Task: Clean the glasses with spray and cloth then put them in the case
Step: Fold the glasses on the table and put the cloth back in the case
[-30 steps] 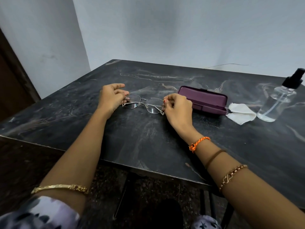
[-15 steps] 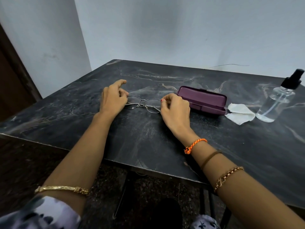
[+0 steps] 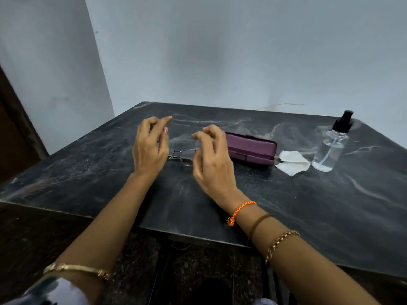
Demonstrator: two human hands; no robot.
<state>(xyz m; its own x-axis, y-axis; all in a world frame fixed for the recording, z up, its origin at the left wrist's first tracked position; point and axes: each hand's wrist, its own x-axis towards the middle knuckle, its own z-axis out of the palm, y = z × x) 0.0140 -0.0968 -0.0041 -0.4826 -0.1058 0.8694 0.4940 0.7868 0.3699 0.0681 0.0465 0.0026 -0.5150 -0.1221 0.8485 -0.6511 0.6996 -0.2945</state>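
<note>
Thin metal-framed glasses (image 3: 184,155) lie on the dark marble table (image 3: 286,205), partly hidden behind my hands. My left hand (image 3: 150,148) hovers above their left end, fingers loosely curled, holding nothing. My right hand (image 3: 210,158) hovers above their right end, fingers loosely bent and empty. A closed purple case (image 3: 251,148) lies just right of my right hand. A white cloth (image 3: 291,162) sits crumpled to the case's right. Beside it stands a clear spray bottle (image 3: 331,150) with a black nozzle.
The table's near edge runs below my forearms, with dark floor and table legs under it. Pale walls meet in a corner behind the table, and a dark door frame (image 3: 19,128) stands at the left.
Both hands have let go of the glasses and lifted off the table. The glasses now lie flat between them. The view has tilted upward.
</note>
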